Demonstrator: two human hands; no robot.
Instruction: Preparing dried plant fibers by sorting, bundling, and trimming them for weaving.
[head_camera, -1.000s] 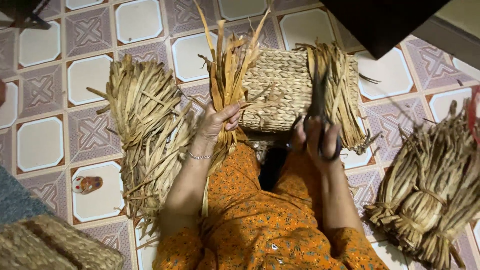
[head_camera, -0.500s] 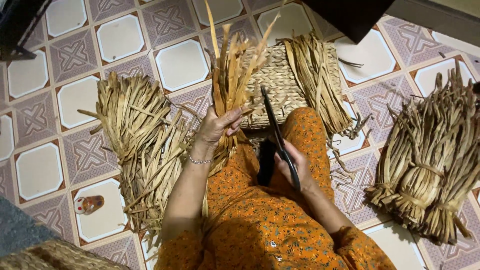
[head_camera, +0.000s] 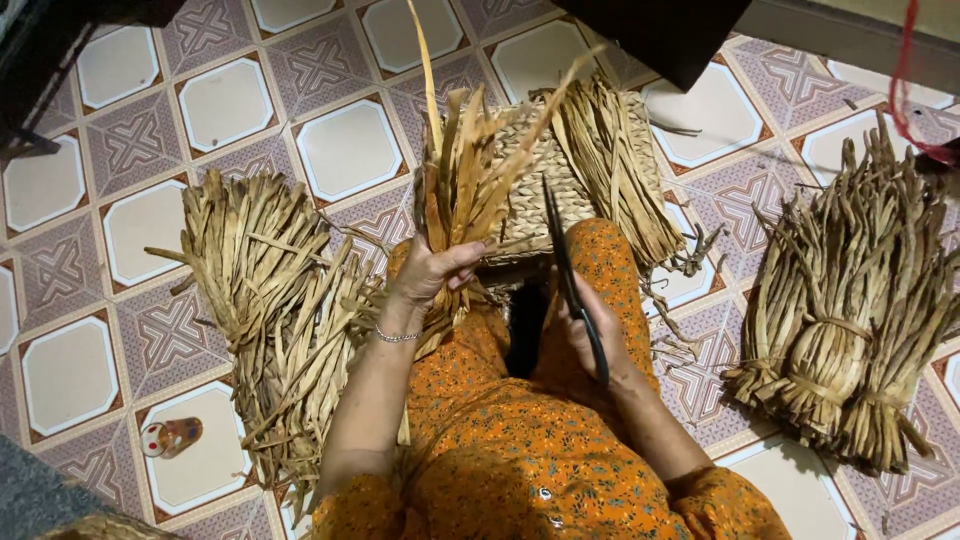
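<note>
Both hands work at centre: the left hand (head_camera: 432, 272) clenches one bunch of dry leaf strips (head_camera: 465, 190), tan and fanning toward twelve o'clock; the right hand (head_camera: 590, 325) grips one pair of black scissors (head_camera: 570, 275). One woven mat (head_camera: 560, 175) lies beyond. Two loose straw bundles flank the person, at nine o'clock (head_camera: 270, 300) and three o'clock (head_camera: 850, 310).

No packages, labels, signs or screens show anywhere among the straw and floor tiles.
</note>
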